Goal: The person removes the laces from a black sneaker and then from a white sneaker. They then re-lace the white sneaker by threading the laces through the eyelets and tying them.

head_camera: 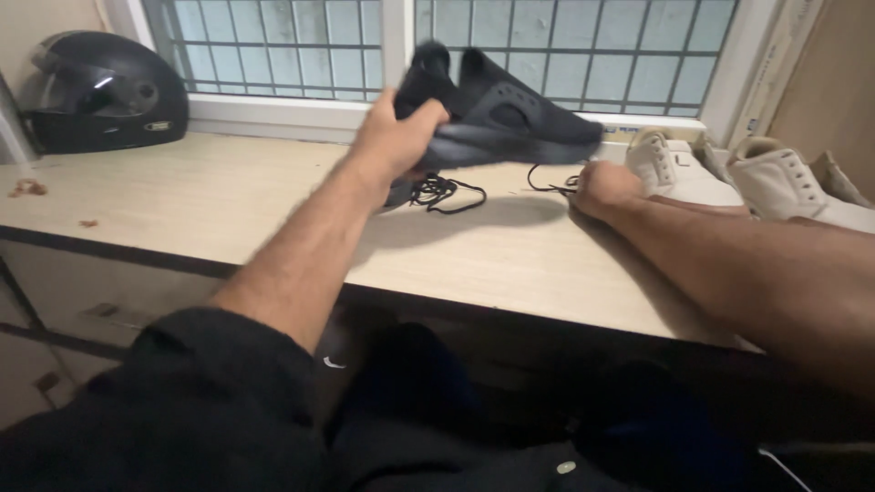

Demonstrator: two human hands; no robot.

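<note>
**Black shoe lifted at the back edge, lace end pinched on the ledge**

Nearest the camera, two bare forearms reach out over the front edge of the pale wooden ledge. The left hand is wrapped around the heel end of a black mesh slip-on sports shoe, holding it tilted, clear of the ledge, near the back edge by the window. The right hand lies clenched on the ledge, apparently pinching the end of a thin black lace; a loose coil of black lace sits below the shoe.

Best handling, as I judge it: keep the heel steady and the lace taut but untangled.

Further back, two cream lace-up shoes occupy the right corner, and a glossy black helmet the far left corner.
</note>
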